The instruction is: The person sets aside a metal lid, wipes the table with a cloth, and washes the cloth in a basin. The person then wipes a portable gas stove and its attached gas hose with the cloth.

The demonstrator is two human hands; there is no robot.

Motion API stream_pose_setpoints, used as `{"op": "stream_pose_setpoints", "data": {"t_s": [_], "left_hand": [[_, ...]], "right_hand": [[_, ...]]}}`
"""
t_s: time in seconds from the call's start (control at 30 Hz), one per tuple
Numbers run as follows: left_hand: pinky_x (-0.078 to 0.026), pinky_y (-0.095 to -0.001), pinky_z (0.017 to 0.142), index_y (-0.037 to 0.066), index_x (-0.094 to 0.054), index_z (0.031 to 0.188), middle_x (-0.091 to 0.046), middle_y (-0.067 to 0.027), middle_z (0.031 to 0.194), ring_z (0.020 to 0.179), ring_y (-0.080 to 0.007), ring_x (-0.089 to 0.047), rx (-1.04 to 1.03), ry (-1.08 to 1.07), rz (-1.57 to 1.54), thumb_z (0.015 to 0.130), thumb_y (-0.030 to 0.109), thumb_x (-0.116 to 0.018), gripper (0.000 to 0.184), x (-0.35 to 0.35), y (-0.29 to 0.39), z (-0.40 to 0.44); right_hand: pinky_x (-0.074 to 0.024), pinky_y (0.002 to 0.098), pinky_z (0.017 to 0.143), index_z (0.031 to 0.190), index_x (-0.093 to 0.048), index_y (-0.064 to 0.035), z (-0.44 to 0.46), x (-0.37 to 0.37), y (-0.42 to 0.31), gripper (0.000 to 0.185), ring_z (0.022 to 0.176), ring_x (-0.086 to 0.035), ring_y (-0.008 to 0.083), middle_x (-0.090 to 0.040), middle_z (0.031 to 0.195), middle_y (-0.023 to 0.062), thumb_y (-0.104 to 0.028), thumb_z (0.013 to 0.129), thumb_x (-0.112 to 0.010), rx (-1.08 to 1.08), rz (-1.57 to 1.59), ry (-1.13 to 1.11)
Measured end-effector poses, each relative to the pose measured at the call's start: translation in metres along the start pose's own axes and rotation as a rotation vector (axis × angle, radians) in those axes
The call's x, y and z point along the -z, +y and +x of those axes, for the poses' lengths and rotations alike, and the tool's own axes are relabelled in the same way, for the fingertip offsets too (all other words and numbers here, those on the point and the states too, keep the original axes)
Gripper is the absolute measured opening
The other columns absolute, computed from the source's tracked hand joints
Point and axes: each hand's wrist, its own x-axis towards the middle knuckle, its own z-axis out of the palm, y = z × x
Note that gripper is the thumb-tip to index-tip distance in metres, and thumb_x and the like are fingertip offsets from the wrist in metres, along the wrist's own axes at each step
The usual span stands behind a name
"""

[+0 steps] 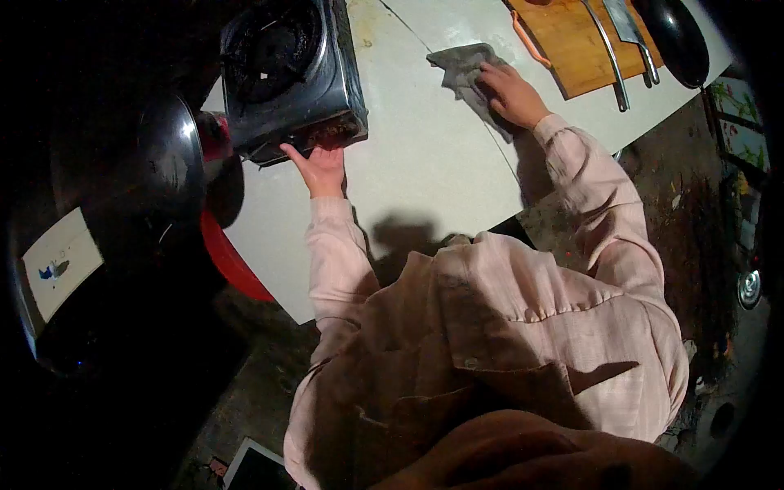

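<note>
At upper centre, the right hand (514, 96) presses a crumpled grey cloth (472, 69) onto the white tabletop (425, 155), fingers bent; at upper left, the left hand (321, 167), fingers slightly spread, touches the lower edge of a boxy, dark metal gas stove (349, 90).

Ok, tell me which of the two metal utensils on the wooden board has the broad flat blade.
The cleaver, the one farther from the right hand; the other utensil shows only a long thin handle.
</note>
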Motion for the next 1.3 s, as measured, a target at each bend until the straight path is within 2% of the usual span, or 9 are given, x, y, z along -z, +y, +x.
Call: {"op": "stream_pose_setpoints", "data": {"t_s": [0.23,0.43,0.5,0.57,0.73,0.8,1.1,1.13,1.3], "left_hand": [[-0.028,-0.0406,0.105,-0.007,-0.032,0.124,-0.038,-0.0158,0.128,0.119,-0.0295,-0.037,-0.032,0.027,-0.001,0.059,0.074,-0.062,0.108,-0.004,-0.005,0.003],[-0.037,-0.0391,0.089,-0.002,-0.042,0.106,-0.046,-0.0097,0.103,0.097,-0.0246,-0.043,-0.130,0.398,-0.008,0.064,0.071,-0.061,0.087,-0.010,-0.021,-0.012],[-0.040,-0.0282,0.075,0.006,-0.043,0.091,-0.048,-0.0050,0.087,0.077,-0.0168,-0.045,-0.469,0.417,0.300,0.080,0.062,-0.051,0.058,-0.008,-0.054,-0.027],[-0.040,-0.0274,0.071,0.006,-0.045,0.093,-0.047,-0.0052,0.086,0.074,-0.0152,-0.045,-0.876,0.493,0.752,0.088,0.052,-0.042,0.046,0.018,-0.111,-0.008],[-0.036,-0.0401,0.089,-0.002,-0.044,0.114,-0.046,-0.0174,0.107,0.105,-0.0315,-0.043,-0.691,-0.110,1.694,0.084,0.037,-0.053,0.049,-0.051,-0.144,-0.007],[-0.033,-0.0441,0.095,-0.002,-0.037,0.125,-0.042,-0.0201,0.120,0.115,-0.0360,-0.039,-1.330,-0.253,1.697,0.082,0.032,-0.057,0.059,-0.073,-0.137,0.027],[-0.033,-0.0468,0.100,-0.004,-0.026,0.130,-0.037,-0.0245,0.127,0.120,-0.0404,-0.037,-1.370,-0.147,1.937,0.081,0.022,-0.054,0.063,-0.087,-0.135,0.033],[-0.032,-0.0463,0.101,-0.005,-0.025,0.130,-0.036,-0.0252,0.128,0.121,-0.0404,-0.036,-1.314,-0.162,1.954,0.080,0.023,-0.055,0.065,-0.090,-0.135,0.029],[-0.027,-0.0472,0.103,-0.004,-0.021,0.133,-0.030,-0.0251,0.133,0.125,-0.0419,-0.030,-1.225,-0.225,1.961,0.081,0.029,-0.056,0.071,-0.071,-0.132,0.041]], "right_hand": [[-0.0334,0.0456,0.099,0.128,-0.042,-0.0171,0.070,-0.049,0.039,0.051,0.127,-0.030,0.0331,-0.034,0.139,0.0049,-0.035,0.083,-0.056,0.224,-0.121,0.209],[-0.0257,0.0470,0.101,0.128,-0.044,-0.0116,0.184,-0.062,0.018,0.061,0.127,-0.028,0.0366,-0.036,0.137,0.0125,-0.053,0.083,-0.047,-0.221,-0.113,0.527],[-0.0310,0.0449,0.097,0.127,-0.044,-0.0103,0.215,-0.051,0.016,0.052,0.122,-0.033,0.0371,-0.038,0.134,0.0129,-0.040,0.085,-0.050,-0.225,-0.119,0.574],[-0.0165,0.0550,0.104,0.131,-0.034,0.0041,0.243,-0.046,0.019,0.074,0.128,-0.019,0.0457,-0.027,0.138,0.0257,-0.041,0.078,-0.056,-0.203,0.100,0.412],[-0.0163,0.0542,0.104,0.130,-0.038,0.0020,0.315,-0.068,0.013,0.073,0.128,-0.021,0.0442,-0.030,0.136,0.0254,-0.044,0.076,-0.056,-0.117,0.071,0.414],[-0.0172,0.0532,0.104,0.128,-0.040,0.0010,0.340,-0.068,0.006,0.070,0.127,-0.023,0.0428,-0.032,0.135,0.0243,-0.044,0.077,-0.055,-0.044,0.071,0.436],[-0.0187,0.0466,0.105,0.125,-0.046,-0.0066,0.376,-0.074,0.016,0.048,0.127,-0.027,0.0363,-0.037,0.136,0.0148,-0.034,0.086,-0.043,0.423,0.085,0.287],[-0.0349,0.0475,0.095,0.117,-0.053,-0.0056,0.361,-0.067,0.017,0.042,0.110,-0.047,0.0354,-0.052,0.120,0.0172,-0.032,0.086,-0.045,0.560,0.028,0.399],[-0.0290,0.0424,0.101,0.127,-0.045,-0.0155,0.278,-0.063,0.016,0.045,0.127,-0.031,0.0302,-0.038,0.136,0.0072,-0.029,0.084,-0.048,0.576,-0.008,0.201]]}}
